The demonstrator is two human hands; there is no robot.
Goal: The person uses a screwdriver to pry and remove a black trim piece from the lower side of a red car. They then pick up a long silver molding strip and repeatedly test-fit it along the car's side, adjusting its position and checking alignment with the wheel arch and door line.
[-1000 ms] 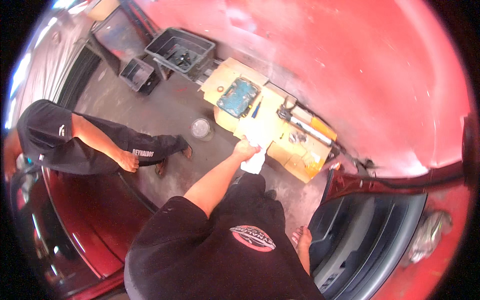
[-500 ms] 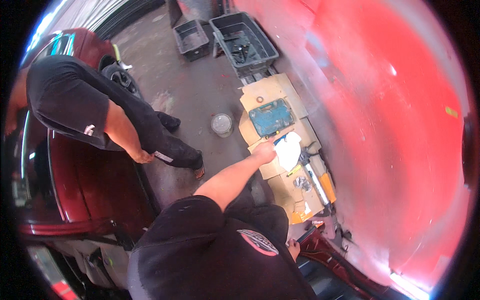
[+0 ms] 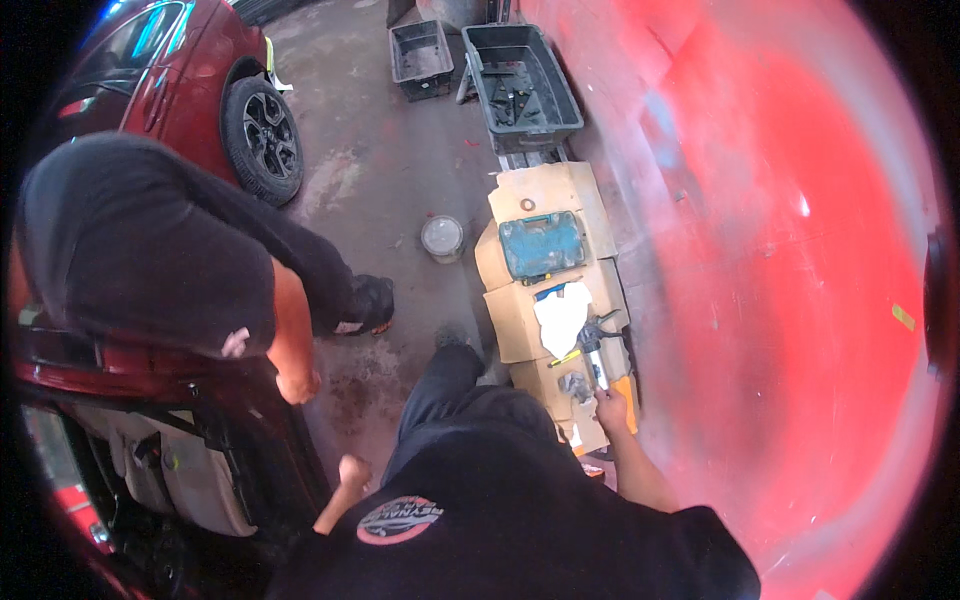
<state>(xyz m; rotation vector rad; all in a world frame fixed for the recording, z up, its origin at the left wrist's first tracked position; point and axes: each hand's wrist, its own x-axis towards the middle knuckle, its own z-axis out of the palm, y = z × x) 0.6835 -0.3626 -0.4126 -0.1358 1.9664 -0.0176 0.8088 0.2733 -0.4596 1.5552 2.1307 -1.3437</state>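
My right hand (image 3: 612, 410) is closed around the near end of a caulking gun (image 3: 597, 362), which lies on flattened cardboard (image 3: 518, 328). The gun has a pale tube and a black handle at its far end. Low in front of my body, my left hand (image 3: 352, 473) is curled up; whatever it may hold is hidden. Left of the gun are a white sheet (image 3: 562, 318), a yellow slim tool (image 3: 564, 358) and a crumpled grey wad (image 3: 575, 386). Something blue (image 3: 549, 293) peeks out from under the sheet.
A teal tool case (image 3: 541, 246) and a small ring (image 3: 527, 204) rest farther up the cardboard. Beyond stand two black tubs (image 3: 522, 90) (image 3: 420, 60). A lidded bucket (image 3: 442, 237) is on the floor. Another person (image 3: 150, 250) bends beside a dark red car (image 3: 190, 80). A red-sprayed wall (image 3: 760, 250) rises at right.
My left hand has drawn back from the white sheet to near my body. My right hand has reached forward onto the caulking gun. The sheet lies flatter, and the other person has shifted.
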